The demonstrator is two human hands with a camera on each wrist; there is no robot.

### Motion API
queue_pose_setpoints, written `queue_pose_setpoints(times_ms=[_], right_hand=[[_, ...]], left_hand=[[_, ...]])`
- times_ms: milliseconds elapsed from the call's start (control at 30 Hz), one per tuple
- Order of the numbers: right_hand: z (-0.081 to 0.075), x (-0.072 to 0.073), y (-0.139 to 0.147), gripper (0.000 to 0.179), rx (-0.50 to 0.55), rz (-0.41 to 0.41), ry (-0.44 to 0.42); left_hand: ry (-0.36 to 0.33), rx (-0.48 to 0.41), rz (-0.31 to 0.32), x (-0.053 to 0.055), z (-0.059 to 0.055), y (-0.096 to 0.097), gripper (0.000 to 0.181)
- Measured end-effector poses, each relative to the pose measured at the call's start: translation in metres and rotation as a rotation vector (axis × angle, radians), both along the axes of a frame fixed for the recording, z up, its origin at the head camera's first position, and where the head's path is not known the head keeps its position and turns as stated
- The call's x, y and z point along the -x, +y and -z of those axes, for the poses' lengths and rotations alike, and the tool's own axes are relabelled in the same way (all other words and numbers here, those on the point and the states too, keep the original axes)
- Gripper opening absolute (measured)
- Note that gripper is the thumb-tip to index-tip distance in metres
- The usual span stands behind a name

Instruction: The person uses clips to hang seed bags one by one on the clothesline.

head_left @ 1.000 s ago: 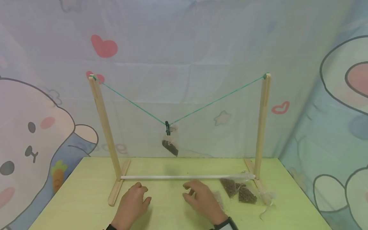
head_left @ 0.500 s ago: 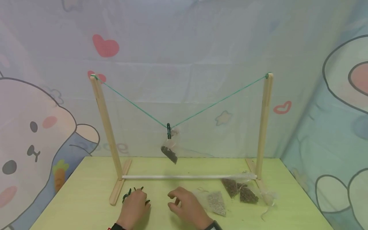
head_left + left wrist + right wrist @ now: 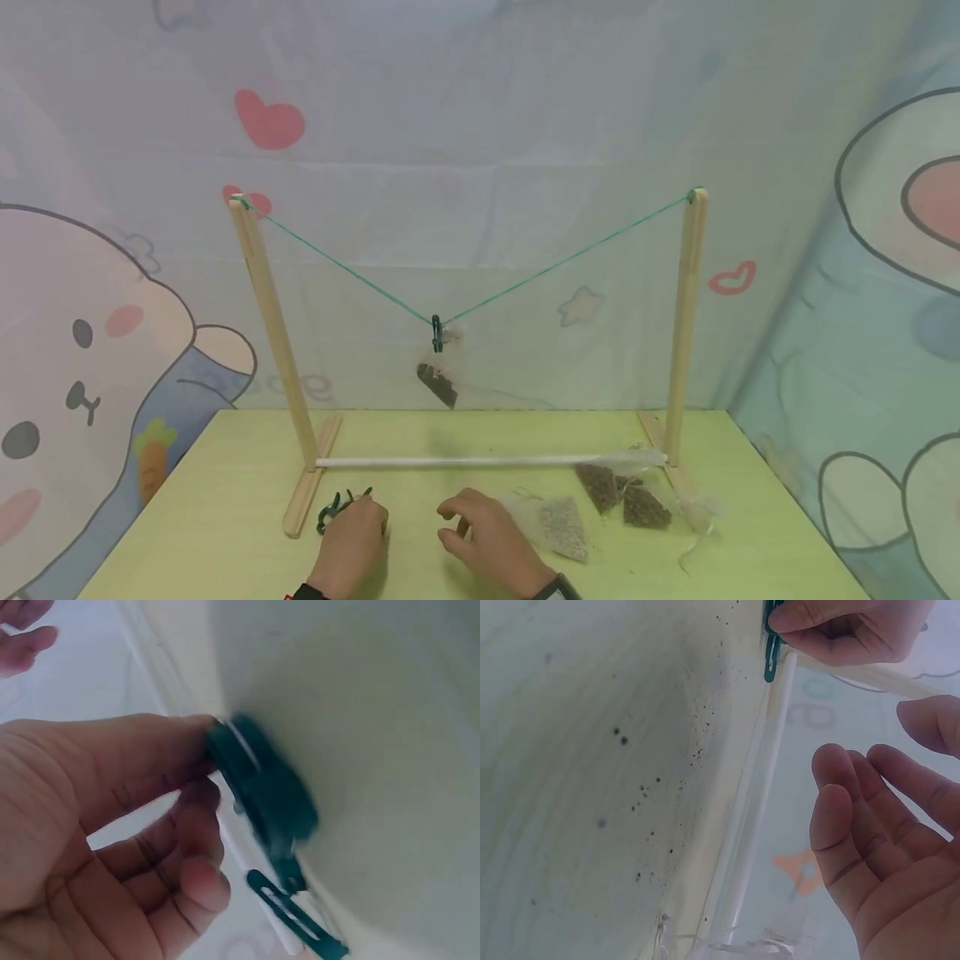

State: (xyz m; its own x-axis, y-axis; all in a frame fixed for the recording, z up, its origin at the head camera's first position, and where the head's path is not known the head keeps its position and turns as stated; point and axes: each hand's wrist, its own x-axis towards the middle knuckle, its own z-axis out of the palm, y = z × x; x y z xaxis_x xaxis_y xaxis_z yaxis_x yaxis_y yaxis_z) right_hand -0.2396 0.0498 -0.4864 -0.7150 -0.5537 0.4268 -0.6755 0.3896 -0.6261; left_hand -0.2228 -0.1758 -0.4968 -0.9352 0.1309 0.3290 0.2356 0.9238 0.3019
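Note:
Low over the table, my left hand (image 3: 351, 537) pinches a dark green plastic clip (image 3: 281, 802) between thumb and fingertips. A slotted green piece (image 3: 300, 919) shows below it; I cannot tell whether it is a separate clip. In the head view, green clip parts (image 3: 327, 512) stick out beside the hand, which hides the rest. My right hand (image 3: 491, 533) hovers to the right, fingers loosely curved, holding nothing. Beside it lies a clear bag of pale grains (image 3: 562, 527). Above, another green clip (image 3: 437, 333) hangs on the green string (image 3: 577, 258), with a small bag of dark contents (image 3: 437, 385) below it.
Two wooden posts (image 3: 273, 333) carry the string and are joined by a white rod (image 3: 480, 462) near the table. Brown-filled bags (image 3: 645, 507) lie at the right post's foot, near a crumpled clear bag (image 3: 697, 512). A printed cloth (image 3: 480, 125) hangs behind.
My right hand has shifted left, uncovering the pale-grain bag. Green clip parts now show around my left hand, which has moved slightly right and down. The hanging bag sways slightly.

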Motion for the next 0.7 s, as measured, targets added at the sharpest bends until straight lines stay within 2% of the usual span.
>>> queue_pose_setpoints(times_ms=[100,233,433,533,700], right_hand=[[0.002,0.003,0.003,0.018,0.001,0.016,-0.046],[0.002,0.008,0.008,0.02,0.022,0.045,-0.09],[-0.005,0.01,0.017,0.023,0.096,0.044,-0.117],[-0.008,0.01,0.02,0.028,0.113,0.026,-0.153],[-0.013,0.01,0.025,0.033,0.116,-0.009,-0.241]], left_hand=[[-0.02,-0.042,0.053,0.0,-0.006,0.002,0.037],[-0.028,-0.157,0.136,-0.003,-0.025,0.011,0.026],[0.067,-0.345,0.195,-0.009,-0.055,0.03,0.022],[0.094,-0.427,0.218,-0.012,-0.063,0.037,0.021],[0.101,-0.503,0.263,-0.014,-0.064,0.043,0.022]])
